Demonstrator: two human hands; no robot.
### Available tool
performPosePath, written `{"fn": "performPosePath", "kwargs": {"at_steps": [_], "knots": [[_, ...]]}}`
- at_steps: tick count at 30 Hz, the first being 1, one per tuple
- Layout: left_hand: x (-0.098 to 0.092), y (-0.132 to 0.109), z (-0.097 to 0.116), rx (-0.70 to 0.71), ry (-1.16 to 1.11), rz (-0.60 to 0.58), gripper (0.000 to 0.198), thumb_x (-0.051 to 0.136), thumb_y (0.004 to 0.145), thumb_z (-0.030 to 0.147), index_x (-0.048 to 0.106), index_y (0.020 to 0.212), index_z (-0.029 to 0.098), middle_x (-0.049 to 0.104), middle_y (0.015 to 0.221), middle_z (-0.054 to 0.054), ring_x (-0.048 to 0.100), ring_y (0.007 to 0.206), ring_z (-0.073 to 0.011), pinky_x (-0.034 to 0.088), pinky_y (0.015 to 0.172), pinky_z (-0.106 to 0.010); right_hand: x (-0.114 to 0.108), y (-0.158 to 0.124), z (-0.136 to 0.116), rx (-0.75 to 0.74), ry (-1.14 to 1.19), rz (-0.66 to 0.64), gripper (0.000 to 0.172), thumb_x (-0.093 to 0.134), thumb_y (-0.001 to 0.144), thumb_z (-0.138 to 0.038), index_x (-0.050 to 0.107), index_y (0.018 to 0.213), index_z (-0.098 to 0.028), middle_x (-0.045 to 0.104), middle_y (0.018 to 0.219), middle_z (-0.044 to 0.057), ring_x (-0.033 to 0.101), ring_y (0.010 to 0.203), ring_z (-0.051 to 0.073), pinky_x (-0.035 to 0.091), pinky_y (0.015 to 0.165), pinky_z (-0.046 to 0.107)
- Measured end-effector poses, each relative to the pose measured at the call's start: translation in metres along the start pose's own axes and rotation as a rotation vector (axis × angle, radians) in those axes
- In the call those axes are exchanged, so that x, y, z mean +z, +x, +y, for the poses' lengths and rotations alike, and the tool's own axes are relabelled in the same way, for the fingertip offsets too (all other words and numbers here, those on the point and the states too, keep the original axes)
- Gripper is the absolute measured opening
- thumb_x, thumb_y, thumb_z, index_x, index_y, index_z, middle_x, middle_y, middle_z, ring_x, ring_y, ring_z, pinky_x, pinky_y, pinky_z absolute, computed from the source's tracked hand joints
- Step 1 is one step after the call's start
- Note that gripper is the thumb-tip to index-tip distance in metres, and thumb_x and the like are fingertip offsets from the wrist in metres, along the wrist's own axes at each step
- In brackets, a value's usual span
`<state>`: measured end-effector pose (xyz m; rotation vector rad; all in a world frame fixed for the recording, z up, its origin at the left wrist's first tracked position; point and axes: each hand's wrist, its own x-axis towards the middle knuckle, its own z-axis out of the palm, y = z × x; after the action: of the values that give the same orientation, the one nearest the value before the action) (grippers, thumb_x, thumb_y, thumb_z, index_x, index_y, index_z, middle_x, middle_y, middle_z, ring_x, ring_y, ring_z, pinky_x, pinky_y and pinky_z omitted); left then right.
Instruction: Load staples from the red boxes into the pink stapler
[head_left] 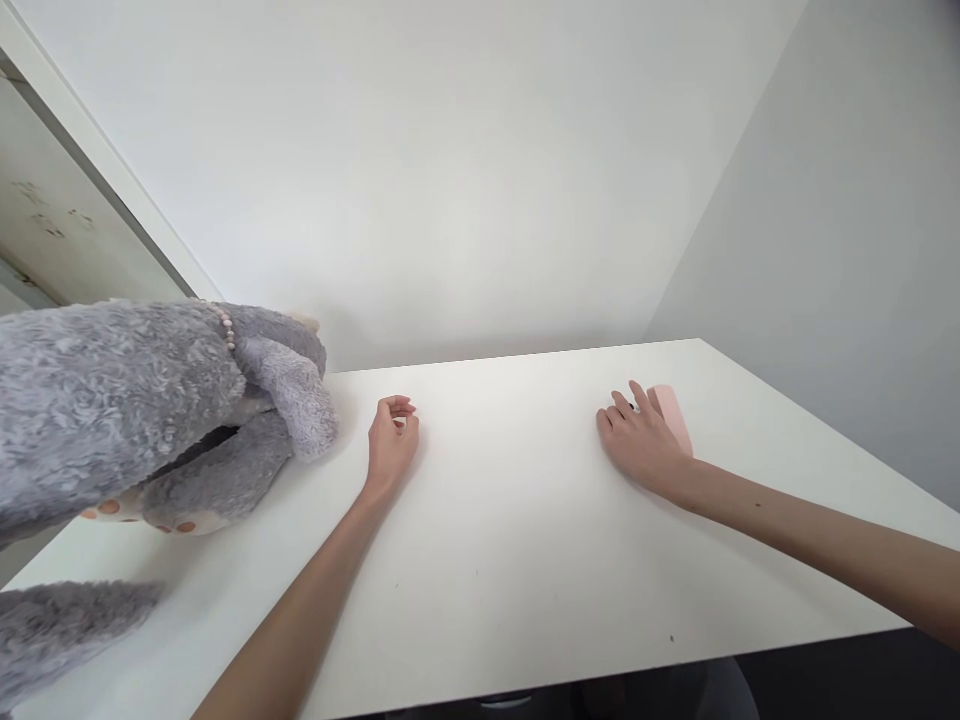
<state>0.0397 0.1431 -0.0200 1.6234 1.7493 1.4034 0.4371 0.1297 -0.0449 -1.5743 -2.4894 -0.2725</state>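
Observation:
My left hand (394, 440) rests on its side on the white table (510, 520), left of the middle, its fingers curled with a gap between fingertips and thumb and nothing visible in it. On the right, my right hand (636, 432) lies palm down beside a pink, rounded, oblong case (672, 418). Its index finger is raised near the case's left edge. A small dark item shows between its fingers, too small to make out. The underside of this hand is hidden.
A large grey plush animal (112, 390) with a bead necklace (227, 330) fills the table's left side. A white wall (465, 200) stands behind the table, a grey wall (847, 250) at the right. Something dark is below the front edge.

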Motion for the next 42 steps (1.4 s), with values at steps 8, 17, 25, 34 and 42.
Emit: {"fn": "performPosePath", "kwargs": {"at_steps": [8,17,25,34,42], "knots": [[-0.001,-0.003,0.003,0.001,0.008,-0.006,0.025,0.055,0.08,0.016,0.057,0.105,0.022,0.069,0.107,-0.006,0.065,0.101,-0.0216,0.049,0.085,-0.035,-0.012,-0.008,-0.035,-0.059,-0.074,0.019,0.05,0.035,0.092,-0.003,0.066,0.13,-0.014,0.066,0.137,0.019,0.037,0.151,0.036,0.019,0.125,0.062],[-0.004,-0.016,0.014,-0.041,0.048,-0.091,0.022,0.052,0.084,0.021,0.06,0.104,0.021,0.068,0.109,-0.005,0.062,0.08,-0.0158,0.048,0.077,-0.03,-0.007,-0.028,-0.127,-0.036,0.273,-0.047,0.062,0.023,0.11,-0.047,0.035,0.161,-0.014,0.024,0.171,0.01,0.019,0.159,0.026,0.022,0.13,0.05],[-0.007,-0.021,0.022,-0.064,0.054,-0.242,0.021,0.055,0.087,0.037,0.057,0.104,0.023,0.052,0.073,0.006,0.045,0.058,-0.0117,0.036,0.059,-0.024,-0.01,-0.026,-0.131,0.041,0.339,-0.006,0.059,0.025,0.11,-0.047,0.039,0.16,-0.019,0.027,0.17,0.006,0.023,0.158,0.023,0.024,0.13,0.048],[-0.006,-0.026,0.019,0.035,0.117,-0.326,0.039,0.052,0.084,0.033,0.018,0.067,0.022,0.017,0.064,0.005,0.017,0.06,-0.0106,0.016,0.056,-0.025,-0.009,-0.027,-0.134,0.042,0.328,0.035,0.056,0.028,0.11,-0.041,0.044,0.157,-0.016,0.034,0.168,0.008,0.028,0.157,0.023,0.026,0.13,0.047],[-0.008,-0.029,0.026,0.043,0.092,-0.435,0.051,0.052,0.09,0.045,0.013,0.067,0.022,0.012,0.064,0.004,0.012,0.061,-0.0108,0.012,0.057,-0.03,-0.006,-0.028,-0.134,0.028,0.342,0.069,0.054,0.029,0.11,-0.039,0.044,0.157,-0.017,0.035,0.167,0.008,0.028,0.157,0.023,0.028,0.129,0.049]]}}
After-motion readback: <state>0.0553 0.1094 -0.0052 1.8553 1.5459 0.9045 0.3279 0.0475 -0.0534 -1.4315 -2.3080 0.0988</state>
